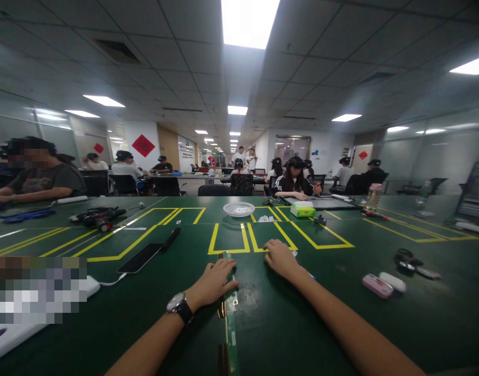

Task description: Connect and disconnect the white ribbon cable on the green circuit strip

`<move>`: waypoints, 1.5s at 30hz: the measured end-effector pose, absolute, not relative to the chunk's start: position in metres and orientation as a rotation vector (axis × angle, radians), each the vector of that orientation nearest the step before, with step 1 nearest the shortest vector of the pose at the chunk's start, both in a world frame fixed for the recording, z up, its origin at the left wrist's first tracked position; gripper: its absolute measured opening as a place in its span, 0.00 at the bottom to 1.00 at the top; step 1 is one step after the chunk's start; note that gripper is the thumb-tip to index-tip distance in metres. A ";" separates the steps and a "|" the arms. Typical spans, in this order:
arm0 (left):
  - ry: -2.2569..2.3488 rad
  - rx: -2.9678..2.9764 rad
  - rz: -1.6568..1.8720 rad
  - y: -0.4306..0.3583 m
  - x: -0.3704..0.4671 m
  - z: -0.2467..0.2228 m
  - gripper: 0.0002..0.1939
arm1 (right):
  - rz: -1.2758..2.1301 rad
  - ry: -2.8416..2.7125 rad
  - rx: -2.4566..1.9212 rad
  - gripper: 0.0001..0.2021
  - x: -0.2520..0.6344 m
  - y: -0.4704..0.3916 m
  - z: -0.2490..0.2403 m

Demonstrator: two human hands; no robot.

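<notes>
My left hand (214,282), with a watch on its wrist, lies over a long, narrow green circuit board strip (232,337). Its fingers are stretched out across the upper part of the strip, and the thumb is held apart. The strip runs toward me along the table and has gold-brown film pieces at its left edge. My right hand (282,257) is to the right of the strip, fingers slightly bent and apart near the yellow tape, with no object visible in them. A blue-and-white item, partly hidden, shows beside the right wrist.
On the green table (302,324) are a phone (141,258) with a cable, a white round basket (238,209), a green tissue pack (302,210), a pink case (377,285) and a power drill (106,216). Other people sit around the tables.
</notes>
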State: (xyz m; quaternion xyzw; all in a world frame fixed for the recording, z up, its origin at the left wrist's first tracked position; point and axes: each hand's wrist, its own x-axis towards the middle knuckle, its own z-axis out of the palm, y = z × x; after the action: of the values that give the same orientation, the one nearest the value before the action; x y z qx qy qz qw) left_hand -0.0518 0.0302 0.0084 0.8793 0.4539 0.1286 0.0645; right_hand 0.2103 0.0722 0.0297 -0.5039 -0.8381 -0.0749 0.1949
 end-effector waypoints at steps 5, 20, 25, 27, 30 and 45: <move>1.351 2.630 0.382 0.033 -0.056 0.009 0.29 | -0.213 -2.184 -1.906 0.10 0.252 0.097 0.021; 1.294 2.648 0.369 0.036 -0.060 0.003 0.34 | 0.275 -2.470 -0.924 0.10 0.157 0.049 0.010; 1.302 2.603 0.289 0.033 -0.059 0.008 0.38 | 0.341 -2.446 -0.910 0.09 0.159 0.048 0.011; 1.312 2.592 0.273 0.033 -0.059 0.008 0.38 | 0.351 -2.444 -0.894 0.08 0.159 0.048 0.011; 1.314 2.586 0.261 0.035 -0.059 0.007 0.39 | 0.361 -2.442 -0.866 0.08 0.158 0.046 0.012; 1.297 2.591 0.248 0.037 -0.059 0.004 0.38 | 0.354 -2.467 -0.780 0.07 0.156 0.044 0.015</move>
State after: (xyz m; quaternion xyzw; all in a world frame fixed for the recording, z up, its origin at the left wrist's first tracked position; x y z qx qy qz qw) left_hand -0.0591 0.0365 0.0042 0.8849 0.4429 0.0846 0.1165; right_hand 0.1560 0.0439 0.0153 -0.2882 -0.9117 0.1310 0.2619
